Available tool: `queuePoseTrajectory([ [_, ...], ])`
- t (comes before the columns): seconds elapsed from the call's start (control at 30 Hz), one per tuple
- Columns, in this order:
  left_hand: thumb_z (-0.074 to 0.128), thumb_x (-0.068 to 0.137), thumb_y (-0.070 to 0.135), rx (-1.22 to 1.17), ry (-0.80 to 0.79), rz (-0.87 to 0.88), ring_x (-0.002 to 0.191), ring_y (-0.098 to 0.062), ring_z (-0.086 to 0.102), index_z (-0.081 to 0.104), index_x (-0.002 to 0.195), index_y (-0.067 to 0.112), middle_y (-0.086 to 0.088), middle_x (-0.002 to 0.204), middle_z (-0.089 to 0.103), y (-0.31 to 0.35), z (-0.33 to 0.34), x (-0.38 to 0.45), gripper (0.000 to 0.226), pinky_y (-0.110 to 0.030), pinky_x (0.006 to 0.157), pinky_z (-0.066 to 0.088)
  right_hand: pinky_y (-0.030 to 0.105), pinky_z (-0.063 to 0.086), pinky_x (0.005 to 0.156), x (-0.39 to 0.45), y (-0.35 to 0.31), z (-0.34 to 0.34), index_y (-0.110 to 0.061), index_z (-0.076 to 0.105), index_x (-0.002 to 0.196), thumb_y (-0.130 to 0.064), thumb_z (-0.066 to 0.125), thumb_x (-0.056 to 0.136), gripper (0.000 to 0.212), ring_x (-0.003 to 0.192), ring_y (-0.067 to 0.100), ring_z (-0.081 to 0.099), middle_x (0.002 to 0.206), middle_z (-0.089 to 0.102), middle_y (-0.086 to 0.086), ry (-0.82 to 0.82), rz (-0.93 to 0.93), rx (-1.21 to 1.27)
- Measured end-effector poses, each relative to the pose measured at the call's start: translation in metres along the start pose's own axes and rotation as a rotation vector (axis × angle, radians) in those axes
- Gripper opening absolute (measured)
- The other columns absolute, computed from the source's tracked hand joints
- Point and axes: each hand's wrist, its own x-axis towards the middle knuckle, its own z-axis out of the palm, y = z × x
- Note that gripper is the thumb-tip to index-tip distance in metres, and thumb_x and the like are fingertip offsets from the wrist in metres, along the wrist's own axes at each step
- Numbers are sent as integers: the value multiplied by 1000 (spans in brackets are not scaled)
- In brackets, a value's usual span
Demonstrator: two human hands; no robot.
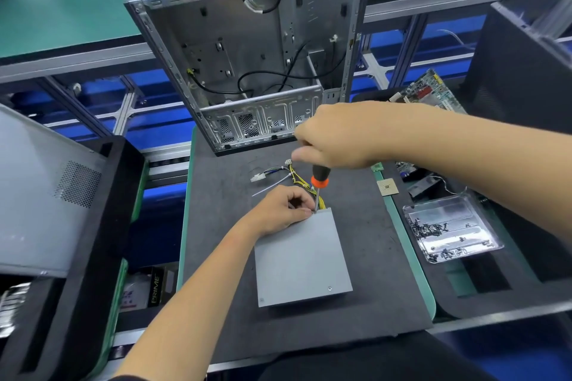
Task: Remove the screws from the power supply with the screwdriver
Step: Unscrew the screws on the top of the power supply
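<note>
2 bare forearms, left hand (280,210) and right hand (335,136), no sleeves or gloves

Bare dark mat (223,257) lies open to the left of the left hand (278,210) and on toward the viewer, alongside the power supply (301,260). Just beyond that hand a bundle of wires (297,176) and a loose cable tie (270,185) clutter the mat. Beyond the right hand (337,136) the open computer case (247,49) blocks the far side. To the right of that hand lie a small chip (387,187), a clear screw tray (453,227) and a circuit board (428,93); the mat strip between supply and tray is free
</note>
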Motion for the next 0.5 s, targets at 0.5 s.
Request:
queuePoseTrajectory([
  [0.5,64,84,-2,24,23,-5,60,2,48,63,77,18,1,79,61,0,3,-1,22,-13,61,41,20,37,58,0,9,-5,-18,55,89,-28,53,93,11,64,-3,53,70,60,-13,24,-131,124],
])
